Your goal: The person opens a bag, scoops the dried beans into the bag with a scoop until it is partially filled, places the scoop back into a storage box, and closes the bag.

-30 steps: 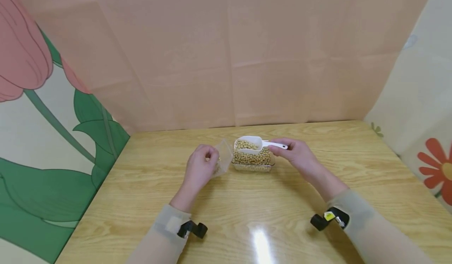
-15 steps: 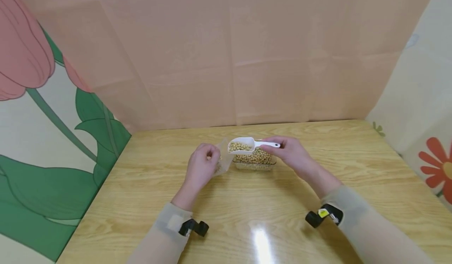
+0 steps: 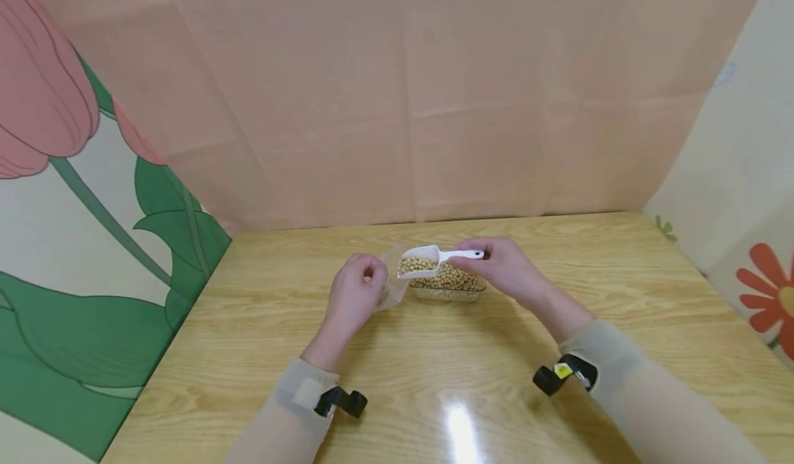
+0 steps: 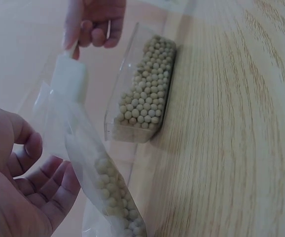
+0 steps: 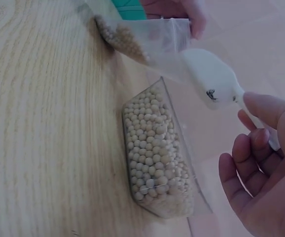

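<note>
My right hand [image 3: 499,264] pinches the handle of a white scoop [image 3: 428,260] heaped with round, pale yellow soybeans. The scoop's front lip is right at the mouth of a clear plastic bag [image 3: 391,291], which my left hand [image 3: 356,290] holds by its upper edge. Soybeans [image 4: 115,192] lie in the bottom of the bag in the left wrist view. Under the scoop, a clear rectangular container [image 5: 155,153] full of soybeans stands on the table. In the right wrist view the scoop's underside [image 5: 209,74] shows, its tip overlapping the bag's opening.
The wooden table [image 3: 248,354] stretches out around both hands. Behind it hangs a pinkish backdrop [image 3: 347,105], with a flower-painted wall [image 3: 93,264] to the left and another to the right. Both wrists wear a small black camera [image 3: 341,402].
My right hand has brought the loaded scoop left from over the container to the bag's mouth and tipped its front slightly down. The left hand and bag have hardly moved.
</note>
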The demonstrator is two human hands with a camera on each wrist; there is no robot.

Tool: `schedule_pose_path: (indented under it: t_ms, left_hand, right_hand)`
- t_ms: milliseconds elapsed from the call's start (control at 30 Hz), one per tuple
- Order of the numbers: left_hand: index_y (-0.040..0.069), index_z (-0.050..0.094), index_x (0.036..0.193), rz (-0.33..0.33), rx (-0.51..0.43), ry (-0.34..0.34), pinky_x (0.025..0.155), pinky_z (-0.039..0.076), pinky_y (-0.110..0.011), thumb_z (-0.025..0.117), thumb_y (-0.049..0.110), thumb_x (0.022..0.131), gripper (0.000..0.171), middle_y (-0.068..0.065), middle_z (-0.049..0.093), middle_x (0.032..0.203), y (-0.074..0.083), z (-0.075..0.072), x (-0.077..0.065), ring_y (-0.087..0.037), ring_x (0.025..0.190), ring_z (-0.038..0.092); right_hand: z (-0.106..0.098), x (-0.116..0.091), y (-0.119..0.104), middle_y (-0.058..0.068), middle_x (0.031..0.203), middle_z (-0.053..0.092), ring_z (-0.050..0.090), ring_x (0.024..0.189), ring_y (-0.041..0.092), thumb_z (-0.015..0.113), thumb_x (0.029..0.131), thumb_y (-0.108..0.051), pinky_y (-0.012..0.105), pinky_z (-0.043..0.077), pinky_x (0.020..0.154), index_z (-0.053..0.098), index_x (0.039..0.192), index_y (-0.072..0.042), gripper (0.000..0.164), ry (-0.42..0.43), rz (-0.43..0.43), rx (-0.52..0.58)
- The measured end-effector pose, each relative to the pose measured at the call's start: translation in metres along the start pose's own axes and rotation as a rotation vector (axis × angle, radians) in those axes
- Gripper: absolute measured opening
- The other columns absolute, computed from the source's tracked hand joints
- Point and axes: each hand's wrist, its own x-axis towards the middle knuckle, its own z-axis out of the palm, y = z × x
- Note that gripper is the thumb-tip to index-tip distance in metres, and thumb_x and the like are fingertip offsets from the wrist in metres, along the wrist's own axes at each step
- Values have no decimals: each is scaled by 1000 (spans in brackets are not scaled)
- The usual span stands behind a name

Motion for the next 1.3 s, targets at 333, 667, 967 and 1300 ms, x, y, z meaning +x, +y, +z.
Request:
schedule_pose_path:
  t_ms: [333, 667, 967, 1300]
  left_hand:
    - [10, 71, 87, -19, -3, -15, 99, 56, -49, 62, 13, 102, 17, -7, 71, 110, 1, -2, 0, -27, 108, 67]
    - [11, 72, 89, -44, -7, -19, 99, 56, -48, 63, 14, 102, 16, -6, 71, 111, 1, -1, -1, -27, 108, 67]
    - [9, 72, 89, -35, 5, -9, 99, 57, -49, 63, 12, 101, 16, -8, 72, 111, 1, -1, -1, -28, 108, 68]
    - [8, 73, 90, -24, -5, -3, 99, 57, -50, 62, 13, 102, 17, -10, 73, 112, -2, -2, 1, -29, 108, 69]
  right_hand:
    - [-3, 2, -15, 14, 93, 72, 51, 68, 18, 83, 99, -43, 28, 41, 57, 82, 125, -13, 39, -11, -38, -81]
    - [-3, 1, -26, 2, 80, 68, 49, 64, 16, 83, 99, -38, 29, 39, 54, 83, 123, -12, 35, -16, -70, -140]
    - [-3, 3, -36, -1, 89, 75, 56, 70, 16, 84, 99, -33, 30, 44, 60, 84, 118, -13, 28, -3, -117, -179]
    - [-4, 2, -40, 1, 90, 75, 53, 68, 16, 84, 100, -34, 29, 42, 58, 83, 122, -13, 31, -3, -128, -184]
